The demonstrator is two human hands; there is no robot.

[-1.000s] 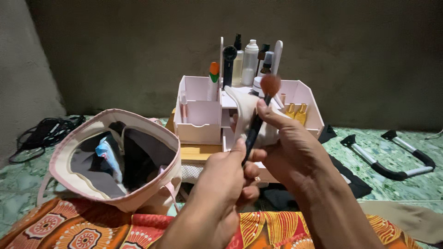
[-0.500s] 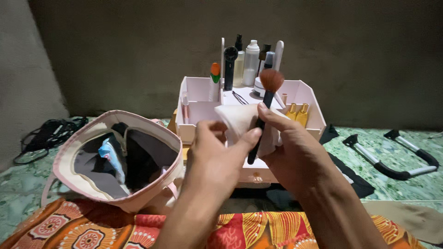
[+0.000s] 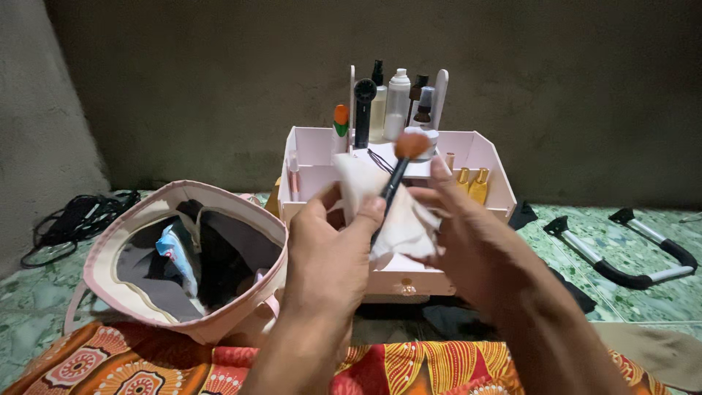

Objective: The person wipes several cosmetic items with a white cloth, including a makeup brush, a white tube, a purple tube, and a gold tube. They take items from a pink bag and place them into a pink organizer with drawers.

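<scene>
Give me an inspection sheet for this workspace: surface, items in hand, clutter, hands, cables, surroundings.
Surface: green marbled floor, with an orange patterned cloth at the near edge.
Items in hand: makeup brush with orange bristles up; white tissue around its handle.
Clutter: pink organizer box with bottles standing in it; open pink bag full of items; black-and-silver handles to the right.
Hands: left hand pinches the tissue; right hand grips brush and tissue.
Cables: black tangle far left.
Surroundings: bare grey wall.
</scene>
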